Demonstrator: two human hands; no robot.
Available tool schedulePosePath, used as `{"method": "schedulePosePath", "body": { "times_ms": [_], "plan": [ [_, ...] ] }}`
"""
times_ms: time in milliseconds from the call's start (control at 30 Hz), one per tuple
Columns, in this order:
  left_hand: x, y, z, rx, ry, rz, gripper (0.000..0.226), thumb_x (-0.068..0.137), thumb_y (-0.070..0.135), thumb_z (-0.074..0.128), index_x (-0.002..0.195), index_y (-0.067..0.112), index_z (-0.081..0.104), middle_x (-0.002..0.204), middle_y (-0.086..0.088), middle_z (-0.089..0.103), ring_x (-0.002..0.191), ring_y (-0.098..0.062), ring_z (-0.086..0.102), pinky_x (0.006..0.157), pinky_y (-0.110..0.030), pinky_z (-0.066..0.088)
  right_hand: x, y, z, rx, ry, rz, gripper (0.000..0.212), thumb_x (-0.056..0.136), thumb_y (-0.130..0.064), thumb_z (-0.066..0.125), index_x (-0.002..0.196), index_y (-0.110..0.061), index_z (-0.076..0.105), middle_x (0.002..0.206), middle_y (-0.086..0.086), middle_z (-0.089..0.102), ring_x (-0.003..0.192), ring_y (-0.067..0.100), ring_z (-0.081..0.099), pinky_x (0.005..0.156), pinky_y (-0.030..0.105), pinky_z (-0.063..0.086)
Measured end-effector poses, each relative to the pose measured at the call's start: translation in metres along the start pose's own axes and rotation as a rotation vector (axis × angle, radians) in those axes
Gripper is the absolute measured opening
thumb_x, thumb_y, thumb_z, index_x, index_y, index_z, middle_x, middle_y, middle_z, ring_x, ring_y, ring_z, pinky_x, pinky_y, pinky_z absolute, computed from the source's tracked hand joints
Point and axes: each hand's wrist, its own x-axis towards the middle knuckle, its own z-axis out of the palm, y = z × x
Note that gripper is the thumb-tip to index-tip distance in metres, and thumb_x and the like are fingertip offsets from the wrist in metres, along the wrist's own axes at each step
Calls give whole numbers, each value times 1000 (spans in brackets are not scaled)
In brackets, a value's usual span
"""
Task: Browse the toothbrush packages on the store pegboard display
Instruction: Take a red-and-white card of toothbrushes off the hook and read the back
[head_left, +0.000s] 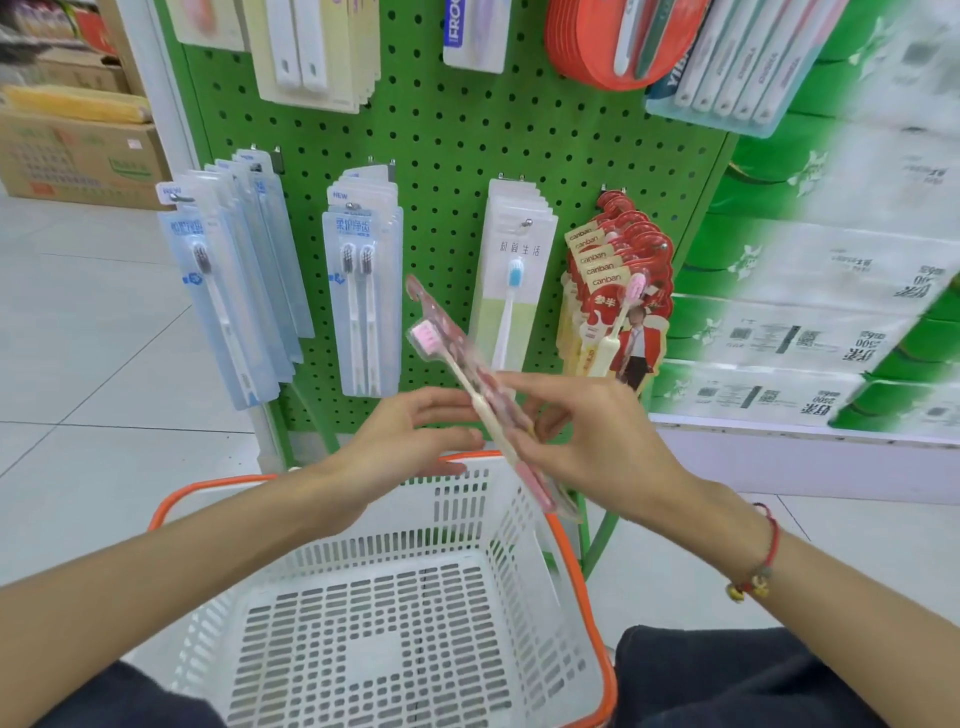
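A pink toothbrush package (470, 384) is off its hook and held slantwise in front of the green pegboard (447, 140), its pink brush head up and to the left, its lower end down over the far right corner of the white shopping basket (415, 623). The right hand (587, 431) holds the package near its middle, fingers and thumb pinching its edges. The left hand (410, 436) is open, fingers fairly straight and reaching toward the package's left side; whether the fingertips actually touch it is hard to tell.

The remaining packages hang on the pegboard: the blue single-brush packs (234, 291) at far left, the twin-brush packs (362, 296) beside them, the white pack with the blue-headed brush (511, 280) right of centre, and the red canban packs (618, 291) at far right.

To do this step well, I judge the right hand should keep a light pinch on the card's edges rather than squeezing the clear blister, while the left steadies the free side so the package can be tilted or turned over for reading. Holding it level with the hanging rows makes comparison easy. The hang hole at the upper end should stay untorn, so the package can go back on its peg.
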Motion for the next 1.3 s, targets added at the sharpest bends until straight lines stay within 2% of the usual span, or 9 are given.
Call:
{"method": "schedulePosePath", "body": {
  "times_ms": [133, 233, 300, 433, 567, 633, 833, 1067, 1300],
  "plan": [
    [-5, 6, 0, -86, -286, 2, 23, 85, 8, 54, 104, 5, 66, 106, -7, 72, 98, -15, 68, 86, -27, 55, -2, -9, 15, -114, -195, -28, 65, 81, -32, 71, 142, -28, 48, 85, -17, 48, 73, 8, 54, 67, 40, 52],
    [-2, 7, -9, -119, -287, -31, 28, 95, 20, 47, 114, 5, 62, 112, -14, 69, 103, -24, 67, 91, -32, 53, -1, -11, 20, -83, -333, 12, 84, 80, -45, 73, 151, -30, 30, 95, -12, 46, 85, 11, 52, 77, 36, 49],
    [0, 8, -12, -137, -252, -49, 28, 101, 20, 40, 118, 11, 61, 111, -11, 71, 103, -26, 68, 88, -33, 56, 3, -10, 15, 21, -385, 62, 79, 83, -39, 73, 150, -34, 31, 99, -10, 47, 87, 9, 50, 78, 29, 48],
    [-1, 11, -13, -177, -252, -86, 25, 102, 20, 38, 114, 13, 59, 102, -5, 74, 90, -20, 72, 69, -28, 59, 16, -1, -6, 348, -186, 302, 31, 93, -14, 62, 120, -29, 64, 101, -6, 59, 82, 4, 60, 69, 21, 54],
    [0, 11, -11, -54, -286, -87, 24, 102, 20, 39, 113, 17, 60, 102, -2, 75, 92, -19, 72, 76, -32, 60, 28, 5, -14, 469, -38, 608, 43, 88, -40, 66, 127, -30, 50, 108, -9, 61, 72, 4, 64, 61, 20, 46],
    [1, 12, -11, 3, -316, -101, 24, 101, 21, 39, 112, 19, 61, 103, -2, 74, 93, -19, 71, 80, -34, 59, 31, 6, -14, 563, -40, 688, 43, 86, -45, 66, 122, -24, 56, 101, -12, 67, 62, 0, 60, 57, 18, 44],
    [1, 9, -17, 149, -335, -62, 26, 98, 28, 49, 122, 26, 57, 112, 5, 72, 102, -16, 69, 89, -35, 56, 33, 4, -13, 686, 123, 722, 29, 79, -33, 77, 89, -7, 70, 55, -8, 62, 43, 2, 45, 43, 11, 36],
    [1, 7, -21, 119, -247, 77, 35, 93, 22, 58, 127, 29, 55, 115, 9, 70, 105, -12, 67, 87, -31, 56, 31, -5, -11, 766, 300, 655, 20, 77, -28, 79, 75, -14, 65, 60, -5, 67, 43, -1, 50, 42, 9, 36],
    [-1, 9, -17, 46, -178, 130, 32, 94, 17, 57, 125, 27, 56, 110, 11, 71, 98, -8, 69, 70, -18, 55, 30, -4, -6, 755, 279, 633, 30, 73, -20, 82, 93, -1, 71, 93, 20, 72, 76, 16, 70, 67, 28, 57]
  ]
}}
